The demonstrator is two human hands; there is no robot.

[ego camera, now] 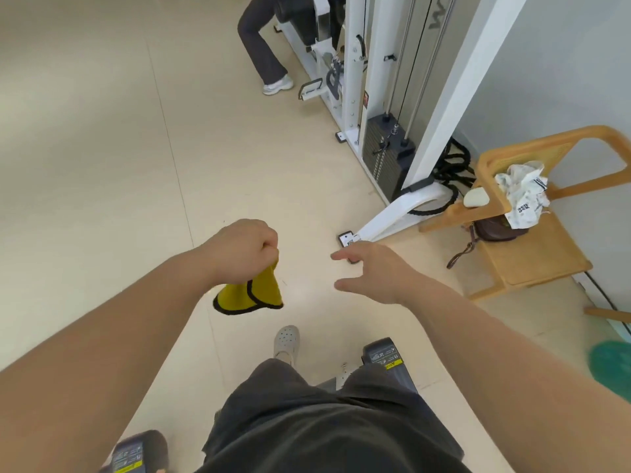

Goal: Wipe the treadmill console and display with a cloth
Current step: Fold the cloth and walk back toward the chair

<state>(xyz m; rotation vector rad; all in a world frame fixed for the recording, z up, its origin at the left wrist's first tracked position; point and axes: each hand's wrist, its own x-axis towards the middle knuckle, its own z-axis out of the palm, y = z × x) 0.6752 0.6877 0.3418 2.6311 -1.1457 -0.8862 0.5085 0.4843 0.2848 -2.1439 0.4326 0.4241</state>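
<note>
My left hand [244, 250] is closed in a fist around the top of a yellow cloth with black edging [251, 293], which hangs down from it over the beige floor. My right hand [372, 271] is held out to the right of it, fingers spread and holding nothing. Two grey ends of the treadmill's base show near my legs, one [387, 361] at the lower centre right and one [131, 454] at the bottom left. The console and display are out of sight.
A white cable weight machine [382, 107] stands along the right wall, its foot [386, 221] reaching toward my right hand. A wooden chair [532, 254] holds a crumpled bag and a dark pouch. Another person's leg [263, 46] is at the top. A teal disc [611, 367] lies at the right edge.
</note>
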